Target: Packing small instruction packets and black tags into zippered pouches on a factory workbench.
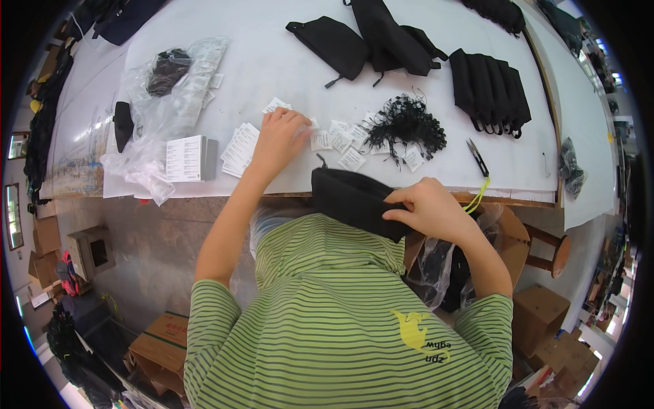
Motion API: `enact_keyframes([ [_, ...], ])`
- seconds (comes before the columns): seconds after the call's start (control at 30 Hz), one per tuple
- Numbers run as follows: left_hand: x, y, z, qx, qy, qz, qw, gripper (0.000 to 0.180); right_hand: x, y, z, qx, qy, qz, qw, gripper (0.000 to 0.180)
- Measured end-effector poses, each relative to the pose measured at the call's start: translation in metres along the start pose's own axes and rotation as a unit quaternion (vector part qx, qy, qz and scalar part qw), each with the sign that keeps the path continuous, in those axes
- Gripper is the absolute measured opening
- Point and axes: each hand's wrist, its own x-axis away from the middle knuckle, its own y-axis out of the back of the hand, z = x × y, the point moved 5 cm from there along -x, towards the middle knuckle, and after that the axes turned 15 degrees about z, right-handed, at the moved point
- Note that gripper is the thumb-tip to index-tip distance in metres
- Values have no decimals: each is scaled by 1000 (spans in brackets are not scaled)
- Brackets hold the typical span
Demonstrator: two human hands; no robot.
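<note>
My right hand [426, 206] pinches the right end of a black fabric pouch [351, 198] between thumb and fingers, in front of the table's edge. The pouch lies tilted, its upper opening slightly gaping and a small loop at its left corner. My left hand [279, 140] is over the table among small white printed labels [338, 141], its fingers bent and close together. Its fingertips are partly hidden, so what they hold cannot be made out. A fanned stack of labels [240, 150] lies left of that hand. Black cords [407, 129] lie tangled on the right.
A white card box [185, 159] and clear plastic bags [146, 129] occupy the table's left. Farther back lie black pouches [388, 37], with a row of more [489, 92] at right. Snips [478, 158] with a yellow cord lie near the front edge. Below right stands an open carton [507, 238].
</note>
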Motion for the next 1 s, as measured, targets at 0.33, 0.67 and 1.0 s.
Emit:
enact_keyframes([
  [0.33, 6, 58, -96, 147, -88, -76, 982, 7, -5, 12, 14, 195, 9, -114, 974, 13],
  [0.67, 54, -9, -70, 776, 37, -201, 597, 63, -11, 24, 37, -10, 67, -206, 976, 21],
  [1.0, 67, 5, -83, 847, 137, -202, 472, 52, -25, -4, 27, -416, 141, -338, 832, 17],
])
